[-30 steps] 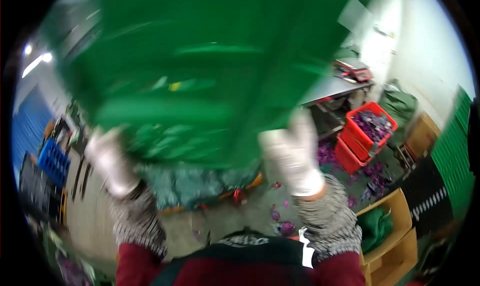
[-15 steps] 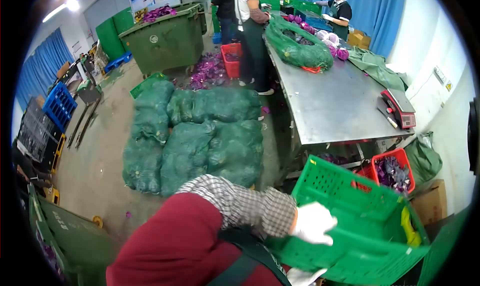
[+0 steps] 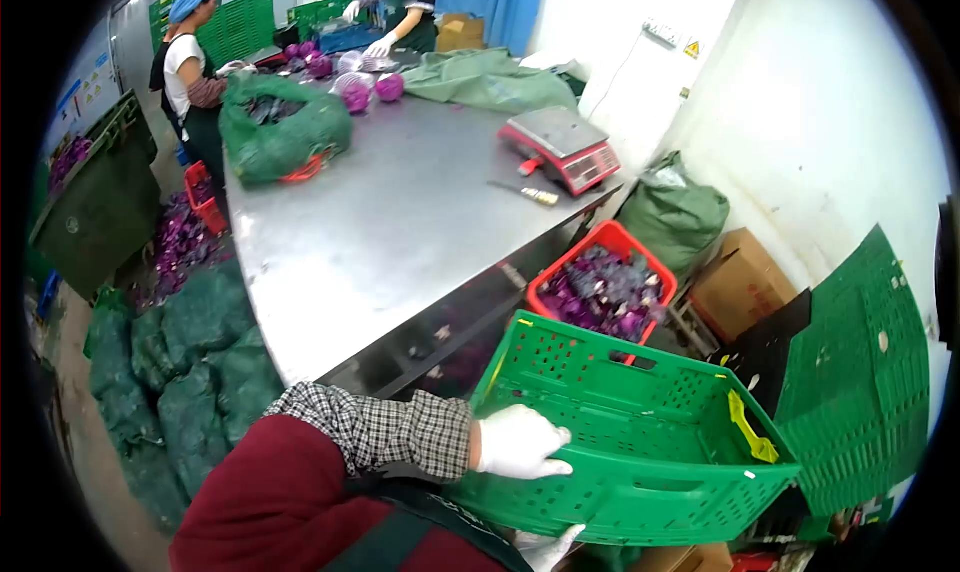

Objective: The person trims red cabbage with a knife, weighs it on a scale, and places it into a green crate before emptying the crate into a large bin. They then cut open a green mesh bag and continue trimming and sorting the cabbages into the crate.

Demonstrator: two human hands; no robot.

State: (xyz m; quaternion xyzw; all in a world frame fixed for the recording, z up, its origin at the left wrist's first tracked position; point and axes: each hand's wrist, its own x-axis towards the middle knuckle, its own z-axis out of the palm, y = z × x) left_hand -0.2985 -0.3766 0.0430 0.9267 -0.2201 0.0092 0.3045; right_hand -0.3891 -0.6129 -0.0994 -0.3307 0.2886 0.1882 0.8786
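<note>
An empty green plastic crate (image 3: 650, 487) with perforated walls is tilted in front of me at the lower right. A yellow handle (image 3: 750, 427) shows at its right end. My left hand (image 3: 520, 442), in a white glove below a checkered sleeve cover, grips the crate at its left end, thumb and fingers over the rim. My right hand (image 3: 548, 549), also white-gloved, is low against the near side of the crate. Only its thumb and part of the palm show, and its other fingers are hidden.
A steel table (image 3: 400, 212) carries a red scale (image 3: 565, 147), a knife (image 3: 525, 192), a green net bag (image 3: 280, 122) and purple cabbages (image 3: 388, 87). A red basket of purple leaves (image 3: 605, 282) stands beyond the crate. Stacked green crates (image 3: 855, 372) lean right. Two people work behind.
My view has turned right, so the table and stacked crates fill more of it. The crate has stayed in my hands, near the lower right.
</note>
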